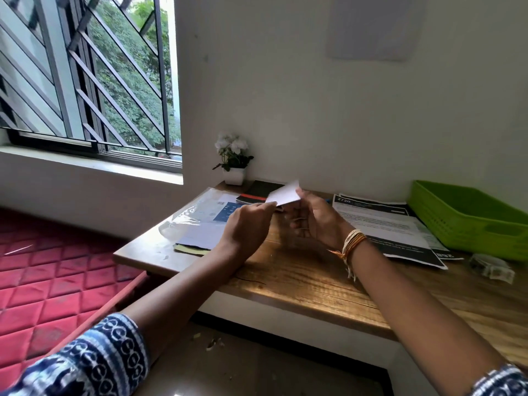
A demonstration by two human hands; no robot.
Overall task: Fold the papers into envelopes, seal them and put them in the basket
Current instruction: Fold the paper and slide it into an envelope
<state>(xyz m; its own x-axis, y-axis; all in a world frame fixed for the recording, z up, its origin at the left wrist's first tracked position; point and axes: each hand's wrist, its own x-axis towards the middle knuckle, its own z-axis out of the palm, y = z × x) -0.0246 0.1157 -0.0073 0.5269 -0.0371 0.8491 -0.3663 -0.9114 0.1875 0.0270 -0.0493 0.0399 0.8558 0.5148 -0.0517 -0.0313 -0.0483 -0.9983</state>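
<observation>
A small folded white paper (283, 193) is held up above the wooden desk (300, 275), between both hands. My left hand (245, 227) pinches its lower left corner with curled fingers. My right hand (314, 218), with thread bands on the wrist, holds its right edge with the thumb on top. The green plastic basket (468, 218) stands at the desk's far right against the wall; I see nothing inside it. Printed sheets (391, 227) with black borders lie between my right hand and the basket.
A clear plastic sleeve over papers (200, 221) lies at the desk's left. A black notebook (261, 191) and a small potted white flower (234, 161) stand at the back. A tape dispenser (491, 265) sits by the basket. A red mattress (57, 270) is at left.
</observation>
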